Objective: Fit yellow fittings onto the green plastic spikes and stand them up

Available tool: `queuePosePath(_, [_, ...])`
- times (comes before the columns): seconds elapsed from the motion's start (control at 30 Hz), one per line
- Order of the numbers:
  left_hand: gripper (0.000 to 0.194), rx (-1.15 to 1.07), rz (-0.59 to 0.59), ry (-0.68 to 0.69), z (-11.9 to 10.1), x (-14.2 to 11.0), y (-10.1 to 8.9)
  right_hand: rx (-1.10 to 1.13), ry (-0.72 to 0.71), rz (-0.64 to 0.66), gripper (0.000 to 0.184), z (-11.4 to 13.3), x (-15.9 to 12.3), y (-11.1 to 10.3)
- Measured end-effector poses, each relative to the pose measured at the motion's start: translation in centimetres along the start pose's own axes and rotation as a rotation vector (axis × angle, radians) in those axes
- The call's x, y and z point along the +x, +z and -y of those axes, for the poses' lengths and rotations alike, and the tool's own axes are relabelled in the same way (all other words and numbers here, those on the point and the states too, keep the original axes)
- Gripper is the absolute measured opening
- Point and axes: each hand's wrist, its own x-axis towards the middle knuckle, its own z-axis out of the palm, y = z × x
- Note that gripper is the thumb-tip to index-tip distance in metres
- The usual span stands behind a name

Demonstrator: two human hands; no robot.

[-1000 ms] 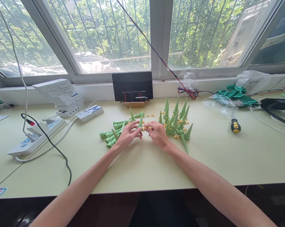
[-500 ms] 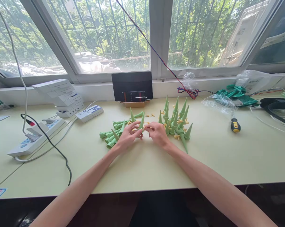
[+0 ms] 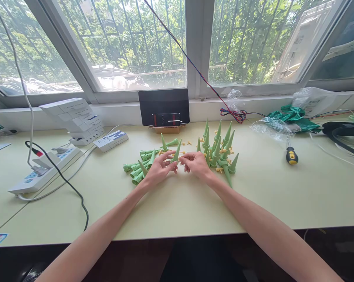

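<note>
My left hand (image 3: 160, 166) is closed around the base of a green plastic plant-watering spike (image 3: 177, 150), whose cone points up and tilts slightly right. At its side my right hand (image 3: 196, 162) pinches a small yellow valve (image 3: 180, 158), mostly hidden by the fingertips. The valve is against or very near the spike; I cannot tell how far it is inserted. Left of my hands lie several green spikes with tubes (image 3: 138, 172). On the right stands a cluster of green spikes (image 3: 216, 152) with yellow valves in them. A few loose yellow valves (image 3: 189, 143) lie behind my hands.
A tablet (image 3: 164, 102) with a phone (image 3: 166, 119) before it stands by the window. At left are a power strip (image 3: 47, 170), cables and white boxes (image 3: 77, 117). To the right lie a screwdriver (image 3: 292, 156), plastic wrapping (image 3: 278, 127) and black headgear (image 3: 345, 135).
The spike in my left hand has tilted a little to the right. My hands stay almost in place, with the right fingers still at the yellow valve.
</note>
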Motion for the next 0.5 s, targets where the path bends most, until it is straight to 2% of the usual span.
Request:
queuePosePath(0.17, [0.051,0.015,0.011,0.031,0.33,0.09,-0.08,0.091,0.117,0.013,0.018,0.16,-0.02,-0.12])
queuePosePath(0.5, [0.049,0.007,0.013,0.049,0.79,0.17,-0.24,0.149,0.177,-0.008,0.019,0.22,-0.11,-0.10])
